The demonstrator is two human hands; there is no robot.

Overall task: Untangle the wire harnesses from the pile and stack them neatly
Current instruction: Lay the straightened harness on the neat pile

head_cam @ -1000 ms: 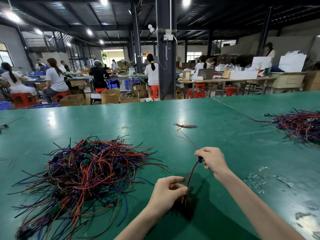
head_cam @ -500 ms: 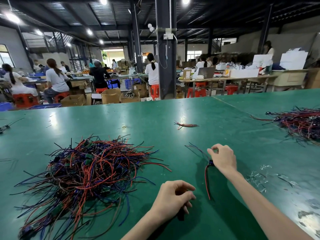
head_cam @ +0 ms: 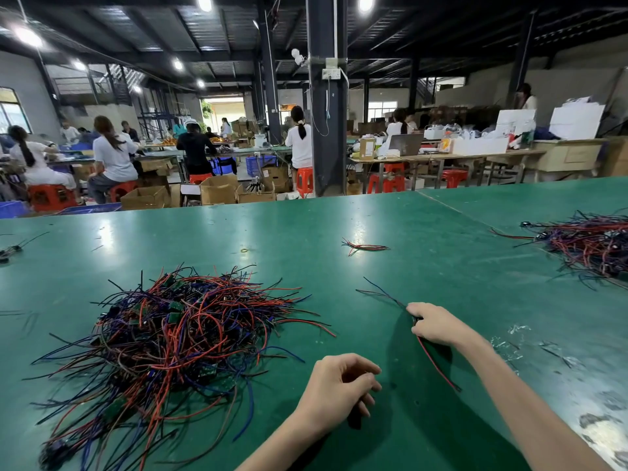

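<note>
A big tangled pile of red, blue and black wire harnesses (head_cam: 170,338) with small green boards lies on the green table (head_cam: 339,219) at the left. My right hand (head_cam: 438,324) rests low on the table right of the pile and pinches one single harness (head_cam: 438,365). Its red and black wires trail toward me, and thin dark wires stick out beyond the fingers. My left hand (head_cam: 339,389) hovers near the front, fingers loosely curled, holding nothing.
A second heap of harnesses (head_cam: 588,243) sits at the far right edge. A small bundle of red wires (head_cam: 363,247) lies mid-table. Clear plastic scraps (head_cam: 520,338) lie right of my right arm. People work at benches beyond the table.
My left hand has let go of the harness's lower end. My right hand has carried the harness to the right and lowered it onto the table.
</note>
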